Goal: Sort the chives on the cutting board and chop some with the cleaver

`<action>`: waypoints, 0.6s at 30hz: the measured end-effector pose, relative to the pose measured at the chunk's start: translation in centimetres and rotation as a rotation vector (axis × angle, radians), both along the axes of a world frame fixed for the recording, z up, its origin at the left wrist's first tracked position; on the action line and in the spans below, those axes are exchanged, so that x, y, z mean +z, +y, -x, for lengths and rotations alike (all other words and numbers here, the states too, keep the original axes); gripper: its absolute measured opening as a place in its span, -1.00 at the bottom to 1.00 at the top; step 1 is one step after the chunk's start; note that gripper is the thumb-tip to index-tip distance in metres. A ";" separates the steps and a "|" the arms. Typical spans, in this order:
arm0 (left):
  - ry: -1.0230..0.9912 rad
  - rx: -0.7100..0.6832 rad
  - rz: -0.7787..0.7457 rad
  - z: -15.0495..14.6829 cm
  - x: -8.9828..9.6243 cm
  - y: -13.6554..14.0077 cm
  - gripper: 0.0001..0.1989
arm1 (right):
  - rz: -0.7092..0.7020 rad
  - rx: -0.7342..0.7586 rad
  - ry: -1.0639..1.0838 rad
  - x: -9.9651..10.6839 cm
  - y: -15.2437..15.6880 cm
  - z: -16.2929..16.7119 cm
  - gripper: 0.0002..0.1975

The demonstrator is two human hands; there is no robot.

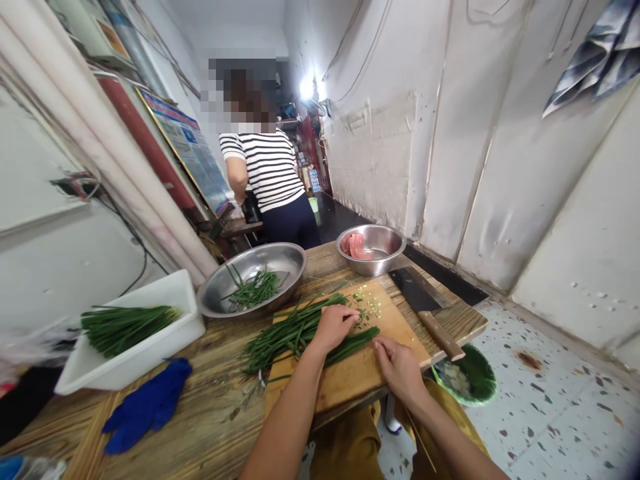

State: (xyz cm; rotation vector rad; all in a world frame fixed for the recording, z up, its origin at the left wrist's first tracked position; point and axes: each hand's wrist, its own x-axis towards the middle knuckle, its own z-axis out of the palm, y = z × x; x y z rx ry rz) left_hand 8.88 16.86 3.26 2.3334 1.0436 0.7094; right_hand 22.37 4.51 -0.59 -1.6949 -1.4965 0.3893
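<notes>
A long bunch of green chives (pixel 303 333) lies across the wooden cutting board (pixel 350 393), with small pale cut bits scattered at the board's far right. My left hand (pixel 334 328) rests over the chives, its fingers bent together near their right ends. Low on the right, my right hand (pixel 399 363) has its fingers curled, the tips touching the ends of a nearer part of the bunch. What lies under both palms is hidden. A cleaver (pixel 413 290) with a wooden handle lies right of the board, out of both hands.
A steel basin (pixel 287 260) holds cut chives. A smaller steel bowl (pixel 385 265) holds pink meat. At left stand a white tub (pixel 133 363) with more chives and a blue glove (pixel 150 407). A green bin (pixel 483 377) sits below the table. A person in stripes (pixel 270 167) stands beyond.
</notes>
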 end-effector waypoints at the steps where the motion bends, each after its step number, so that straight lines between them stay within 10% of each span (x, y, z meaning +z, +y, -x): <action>1: -0.003 -0.021 0.000 0.0 0.1 -0.1 -0.80 | 0.001 -0.001 -0.003 -0.1 0.1 0.0 -0.65; 8: -0.008 -0.320 0.062 -0.1 0.6 -0.8 -0.77 | -0.008 -0.040 0.004 -0.2 0.3 -0.2 -0.64; 14: 0.033 0.209 -0.107 1.1 0.8 0.5 -0.79 | 0.003 -0.048 -0.007 -0.1 0.2 0.0 -0.66; 18: 0.180 0.215 -0.108 1.5 0.3 0.9 -0.89 | -0.014 -0.054 0.003 -0.2 0.1 0.0 -0.68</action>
